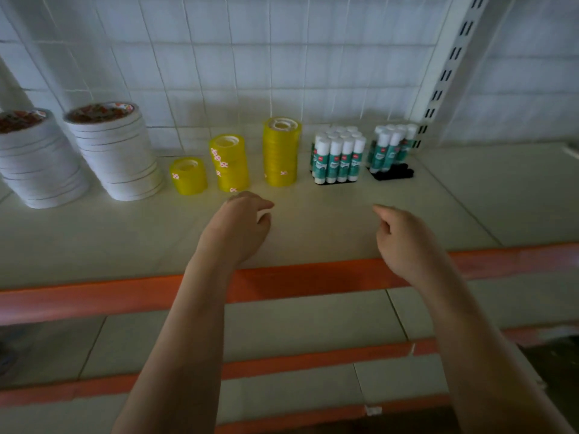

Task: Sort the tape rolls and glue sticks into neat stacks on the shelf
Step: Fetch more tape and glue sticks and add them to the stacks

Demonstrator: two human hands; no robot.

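Note:
Three stacks of yellow tape rolls stand in a row on the shelf (313,220): a short stack (188,176), a middle stack (229,162) and a tall stack (281,151). Two big stacks of white tape rolls, one (117,151) beside the other (34,158), stand at the left. Two groups of upright glue sticks stand in black holders, one (340,158) full, the other (391,148) with empty slots in front. My left hand (241,222) hovers just in front of the middle yellow stack, fingers loosely curled, holding nothing. My right hand (404,236) hangs over the bare shelf, also loosely curled and empty.
An orange strip (94,296) runs along the shelf's front edge, with lower shelves (297,321) below it. A white wire grid (219,73) backs the shelf. A slotted white upright (451,64) stands at the right behind the glue sticks.

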